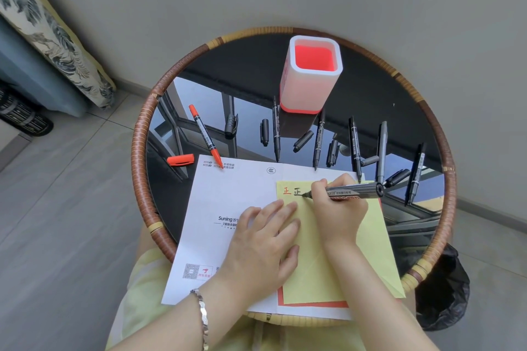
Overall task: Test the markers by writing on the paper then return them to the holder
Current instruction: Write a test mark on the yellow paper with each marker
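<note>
Here the right hand [339, 208] grips a black marker [350, 191], tip on the yellow paper [322, 259] beside two written characters; the left hand [262, 245] lies flat on the paper, and the holder [312, 77] stands well behind.

silver link bracelet [203, 319] on left wrist, pale yellow-green clothing [142, 293]

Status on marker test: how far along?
Done: a red mark and a black mark on the yellow paper. In hand: right hand grips a thick black marker, tip on the paper; left hand presses it flat. Left: uncapped markers lie on the table; holder is empty.
</note>
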Demonstrator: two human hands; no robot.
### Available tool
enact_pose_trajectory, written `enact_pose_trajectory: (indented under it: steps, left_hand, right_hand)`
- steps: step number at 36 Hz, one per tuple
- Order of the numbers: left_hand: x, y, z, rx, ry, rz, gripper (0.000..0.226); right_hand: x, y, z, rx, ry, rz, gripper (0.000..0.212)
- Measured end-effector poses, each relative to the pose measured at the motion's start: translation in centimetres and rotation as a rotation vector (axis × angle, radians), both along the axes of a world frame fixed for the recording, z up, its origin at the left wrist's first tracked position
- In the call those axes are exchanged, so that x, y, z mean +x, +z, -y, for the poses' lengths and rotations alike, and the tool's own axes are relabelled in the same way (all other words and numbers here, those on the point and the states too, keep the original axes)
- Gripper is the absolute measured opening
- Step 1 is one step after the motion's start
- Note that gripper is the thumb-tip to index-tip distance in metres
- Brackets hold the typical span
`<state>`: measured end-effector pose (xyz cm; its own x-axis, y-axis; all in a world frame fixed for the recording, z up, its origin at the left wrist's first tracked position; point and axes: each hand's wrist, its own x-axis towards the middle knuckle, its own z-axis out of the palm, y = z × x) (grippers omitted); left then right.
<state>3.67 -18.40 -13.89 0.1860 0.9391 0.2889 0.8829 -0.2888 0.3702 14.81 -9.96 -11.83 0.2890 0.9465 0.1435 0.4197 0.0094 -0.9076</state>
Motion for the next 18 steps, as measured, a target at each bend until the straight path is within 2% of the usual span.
enact_pose_trajectory:
  steps: [5,10,13,15,18]
  left_hand:
    - [0.0,0.0,0.0,-0.006,0.000,0.003,0.030]
    - [-0.4,0.3,-0.1,-0.009,-0.032,-0.005,0.033]
    - [-1.2,0.7,-0.4,-0.031,-0.079,-0.020,0.034]
    - [-1.8,0.9,-0.6,-0.051,-0.117,-0.038,0.035]
    - [-2.6,0.8,-0.7,-0.078,-0.170,-0.053,0.036]
  right_hand:
    - [0.3,0.4,-0.3,-0.027,-0.039,-0.049,0.038]
    - [0.7,1.3,-0.5,-0.179,-0.014,-0.315,0.025]
    - [1.2,2.6,-1.1,-0.285,0.033,-0.386,0.023]
    - [1.5,4.0,-1.8,-0.322,0.103,-0.379,0.027]
    - [1.7,6.4,-3.3,-0.367,0.278,-0.257,0.027]
